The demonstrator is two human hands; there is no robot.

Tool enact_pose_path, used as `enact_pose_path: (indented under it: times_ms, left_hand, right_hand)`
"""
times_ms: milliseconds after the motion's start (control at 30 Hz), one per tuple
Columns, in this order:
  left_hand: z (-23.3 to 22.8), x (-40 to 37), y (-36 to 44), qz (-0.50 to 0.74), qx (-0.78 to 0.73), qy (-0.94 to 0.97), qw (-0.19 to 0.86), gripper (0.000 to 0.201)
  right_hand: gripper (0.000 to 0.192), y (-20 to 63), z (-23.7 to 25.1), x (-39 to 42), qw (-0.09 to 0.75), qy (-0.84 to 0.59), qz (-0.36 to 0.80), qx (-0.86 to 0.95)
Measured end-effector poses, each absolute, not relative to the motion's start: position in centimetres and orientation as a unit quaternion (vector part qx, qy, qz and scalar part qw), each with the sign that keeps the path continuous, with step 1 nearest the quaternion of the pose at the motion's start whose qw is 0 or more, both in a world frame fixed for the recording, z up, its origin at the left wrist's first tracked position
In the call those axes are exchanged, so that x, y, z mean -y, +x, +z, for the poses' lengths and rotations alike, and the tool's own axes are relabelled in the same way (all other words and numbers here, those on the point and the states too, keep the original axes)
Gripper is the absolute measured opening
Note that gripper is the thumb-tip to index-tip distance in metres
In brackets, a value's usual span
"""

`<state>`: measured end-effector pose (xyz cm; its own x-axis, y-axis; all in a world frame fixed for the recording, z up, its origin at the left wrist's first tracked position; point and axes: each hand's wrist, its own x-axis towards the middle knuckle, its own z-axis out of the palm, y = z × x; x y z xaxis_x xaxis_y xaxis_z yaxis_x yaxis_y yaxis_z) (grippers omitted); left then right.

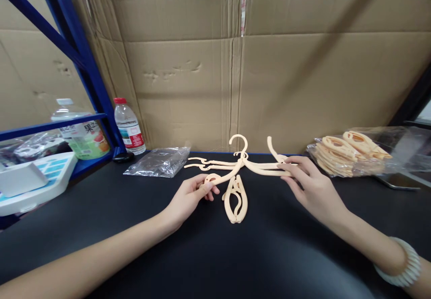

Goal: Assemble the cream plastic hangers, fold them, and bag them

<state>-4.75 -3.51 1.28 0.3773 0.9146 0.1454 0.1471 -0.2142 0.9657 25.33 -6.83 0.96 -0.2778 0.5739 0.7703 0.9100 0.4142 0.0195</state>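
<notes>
- Cream plastic folding hanger [243,164] with a curved hook on top lies on the black table top [215,254], spread open, and both hands hold it.
- Left hand [188,198] pinches the round end of the hanger's left arm between thumb and fingers, low and close to the table.
- Right hand [311,184] has its fingers curled over the hanger's right arm, pressing it near the table. A white bead bracelet [400,263] sits on that wrist.
- 1 more cream plastic piece, a folded hanger shaped like a long loop [235,200], lies flat just below the open one, between the 2 hands. No hand touches it.
- More thin cream arms [205,162] stick out to the left behind the open hanger. I cannot tell if they are part of it or another hanger.
- A pile of folded cream hangers on a clear plastic bag [350,153] waits at the right, near the right hand. It looks like most of the work is left: 1 hanger is open, the pile is not.
- A crumpled clear plastic bag [158,162] lies at the left, near the hangers.
- 2 water bottles, 1 with a red cap [129,126] and 1 with a white cap [81,130], stand far left by the blue metal shelf frame [84,61].
- Brown cardboard sheets [235,74] stand like a wall behind the table.
</notes>
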Motion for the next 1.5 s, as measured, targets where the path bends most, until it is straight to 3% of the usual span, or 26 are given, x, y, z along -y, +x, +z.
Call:
enact_pose_path:
  times_ms: [133,367,633,867,967,1200,1500]
  left_hand:
    - [1.3,3.5,-4.7,0.399,-0.393,0.67,0.487,0.024]
    - [1.0,3.3,-4.9,0.446,-0.393,0.613,0.519,0.026]
    - [1.6,4.1,-4.4,0.505,-0.4,0.527,0.555,0.036]
    - [1.9,5.7,-3.2,0.479,-0.378,0.559,0.561,0.044]
    - [1.8,6.5,-2.6,0.449,-0.369,0.582,0.569,0.043]
    - [1.5,6.8,-2.4,0.424,-0.36,0.608,0.567,0.035]
    - [1.4,6.8,-2.4,0.513,-0.319,0.594,0.531,0.041]
  right_hand:
    - [0.03,25.4,0.8,6.4,0.455,-0.475,-0.084,0.749]
    - [0.034,26.0,1.1,5.5,0.478,-0.474,0.159,0.723]
    - [0.034,26.1,1.3,5.8,0.536,-0.456,0.31,0.639]
    - [0.034,22.6,0.9,7.2,0.55,-0.39,0.406,0.617]
    - [0.023,21.3,1.1,8.2,0.526,-0.373,0.422,0.637]
    - [0.017,20.9,2.0,10.0,0.33,-0.337,0.415,0.778]
    - [0.035,20.5,1.8,10.0,0.364,-0.306,0.48,0.737]
